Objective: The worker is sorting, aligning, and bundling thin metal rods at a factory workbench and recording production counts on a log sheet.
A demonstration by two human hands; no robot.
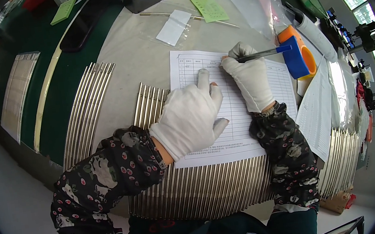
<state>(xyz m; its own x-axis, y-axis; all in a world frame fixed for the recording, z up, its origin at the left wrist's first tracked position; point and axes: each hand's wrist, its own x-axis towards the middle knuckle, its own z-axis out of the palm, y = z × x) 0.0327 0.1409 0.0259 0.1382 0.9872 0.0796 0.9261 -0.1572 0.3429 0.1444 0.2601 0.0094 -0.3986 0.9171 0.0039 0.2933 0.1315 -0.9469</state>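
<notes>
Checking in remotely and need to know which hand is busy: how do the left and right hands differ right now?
The left hand lies flat and open, palm down, pressing on the printed form; the right hand is closed around a pen. The left hand holds nothing, while the right hand has the pen's tip at a row near the top of the form. Both wear white gloves and dark floral sleeves.

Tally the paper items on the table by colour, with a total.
White printed forms: 2, one under the gloved hands, one at the right
Green sticky-note pads: 2, one beside the grey box, one far left
Small white slip: 1
Total: 5
</notes>
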